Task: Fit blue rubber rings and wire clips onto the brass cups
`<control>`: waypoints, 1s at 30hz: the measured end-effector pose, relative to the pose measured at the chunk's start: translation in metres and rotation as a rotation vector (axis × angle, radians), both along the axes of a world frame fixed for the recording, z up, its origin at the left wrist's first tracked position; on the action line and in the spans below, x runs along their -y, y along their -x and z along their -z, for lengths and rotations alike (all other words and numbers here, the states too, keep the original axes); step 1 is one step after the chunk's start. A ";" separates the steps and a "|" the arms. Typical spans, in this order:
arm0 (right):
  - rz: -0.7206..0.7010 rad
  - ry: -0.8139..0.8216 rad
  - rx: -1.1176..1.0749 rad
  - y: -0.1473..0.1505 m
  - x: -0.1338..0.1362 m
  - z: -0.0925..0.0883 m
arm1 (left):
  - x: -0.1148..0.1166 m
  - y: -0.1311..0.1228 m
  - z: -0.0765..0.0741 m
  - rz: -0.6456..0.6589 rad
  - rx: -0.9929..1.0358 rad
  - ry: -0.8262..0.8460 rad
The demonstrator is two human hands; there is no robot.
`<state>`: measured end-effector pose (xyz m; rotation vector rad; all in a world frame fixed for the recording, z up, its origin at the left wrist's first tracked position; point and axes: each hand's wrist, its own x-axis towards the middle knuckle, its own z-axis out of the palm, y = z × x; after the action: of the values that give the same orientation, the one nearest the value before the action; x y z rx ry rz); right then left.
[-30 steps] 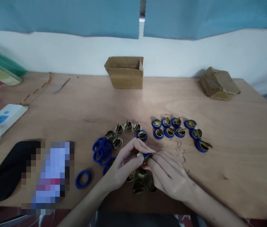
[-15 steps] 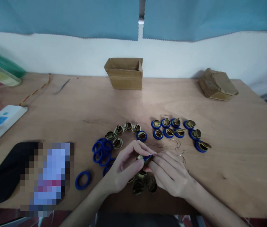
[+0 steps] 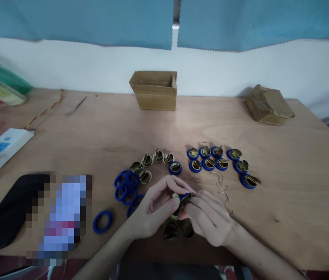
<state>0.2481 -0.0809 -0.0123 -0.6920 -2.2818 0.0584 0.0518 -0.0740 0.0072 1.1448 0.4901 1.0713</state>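
My left hand pinches a round brass-coloured metal piece with a blue ring between thumb and fingers. My right hand closes on the other side of the same piece, its fingertips at the edge; the fingers partly hide it. Just below both hands lie several loose brass-coloured round pieces. A heap of blue rings lies left of my left hand, and a single blue ring sits farther left. Beyond my hands is one brass piece set in a blue ring.
Several ringed pieces stand in rows at the right, with thin curved wires nearer me. Bare brass pieces form an arc. An open cardboard box and a crumpled one are at the back. Left are a power strip and a blurred-out phone-like object.
The held piece has tilted slightly between my fingers, showing more of its brass side. Both hands stay in nearly the same place and keep their grip.
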 end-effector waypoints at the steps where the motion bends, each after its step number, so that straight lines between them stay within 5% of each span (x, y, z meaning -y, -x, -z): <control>1: -0.009 0.016 -0.022 0.001 -0.001 -0.002 | 0.000 0.000 0.000 -0.007 -0.004 0.001; 12: 0.167 0.596 -0.367 0.007 -0.009 -0.013 | -0.001 0.001 0.007 -0.071 -0.005 0.037; 17: 0.095 0.681 -0.383 0.005 -0.012 -0.019 | -0.001 0.000 0.004 -0.070 0.017 0.029; 22: 0.173 0.777 -0.370 0.008 -0.013 -0.016 | 0.003 -0.003 0.004 -0.105 -0.123 0.014; 25: 0.194 0.804 -0.307 0.006 -0.018 -0.015 | 0.006 -0.009 0.006 -0.244 -0.362 -0.123; 30: 0.225 0.807 -0.248 -0.007 -0.027 -0.019 | 0.002 -0.015 0.020 -0.670 -0.747 -0.540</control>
<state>0.2548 -0.0538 0.0062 -1.2570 -1.8831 0.9380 0.0665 -0.0761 -0.0130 1.9512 1.2891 1.3689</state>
